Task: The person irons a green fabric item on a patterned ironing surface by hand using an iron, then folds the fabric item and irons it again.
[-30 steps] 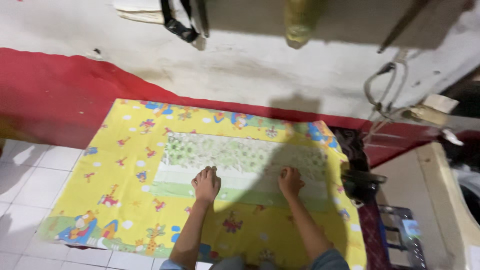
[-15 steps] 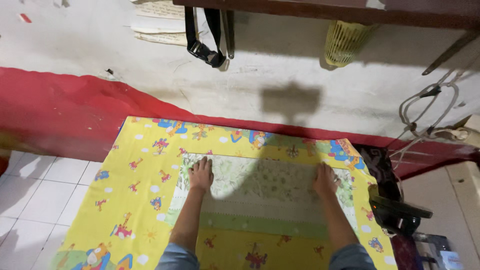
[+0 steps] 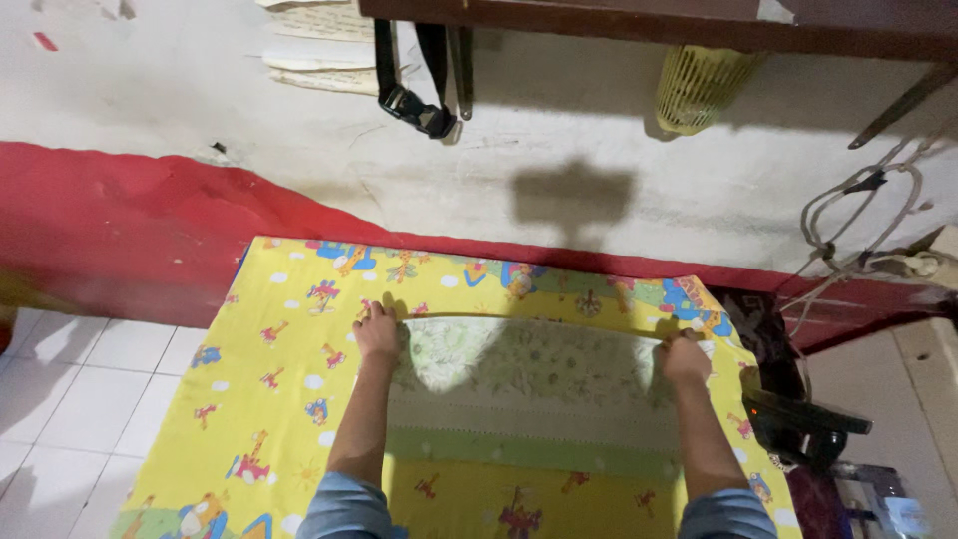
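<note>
A pale green patterned cloth (image 3: 529,384) lies flat on a yellow cartoon-print mat (image 3: 269,369) spread on the floor. My left hand (image 3: 377,331) pinches the cloth's far left corner. My right hand (image 3: 685,359) pinches its far right corner. Both arms reach forward, and the far edge of the cloth runs taut between the two hands. A darker green band crosses the cloth near my elbows.
A white wall with a red lower band (image 3: 120,230) rises behind the mat. White floor tiles (image 3: 60,389) lie to the left. A black strap (image 3: 414,100) and a yellow basket (image 3: 694,90) hang above. Cables (image 3: 848,220) and a black object (image 3: 798,424) sit at the right.
Both hands slid from the cloth's near middle out to its far corners and spread apart. The view tilted up toward the wall.
</note>
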